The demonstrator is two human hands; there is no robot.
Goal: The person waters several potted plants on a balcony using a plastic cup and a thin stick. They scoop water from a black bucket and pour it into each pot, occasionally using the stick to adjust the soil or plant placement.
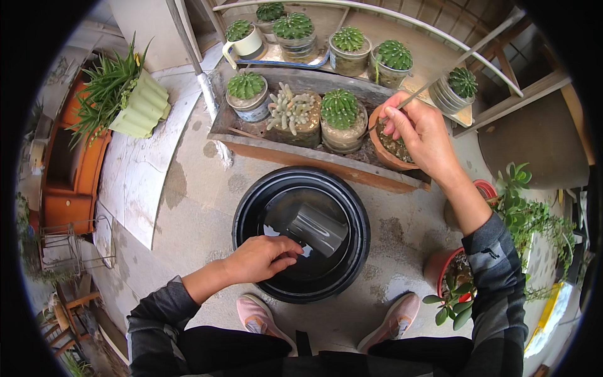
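Note:
My right hand (417, 129) pinches a long thin rod (452, 66) between thumb and fingers. The rod slants from the upper right down to the rim of a terracotta pot (391, 158) of gritty soil, which the hand partly covers. Over the near left part of a round black basin (301, 294), my left hand (261, 257) hovers with loosely bent fingers, and I see nothing in it. A smooth dark cylinder (320, 230) lies on its side in the basin. Left of the terracotta pot, a round green cactus (340, 108) grows in a clear container.
A weathered wooden trough (282, 153) holds the pots, including a pale clustered cactus (289, 110). Several potted cacti stand on the shelf behind, under a curved rail (377, 10). Leafy plants in a red pot (433, 271) are at right; a pale green planter (141, 108) is at left.

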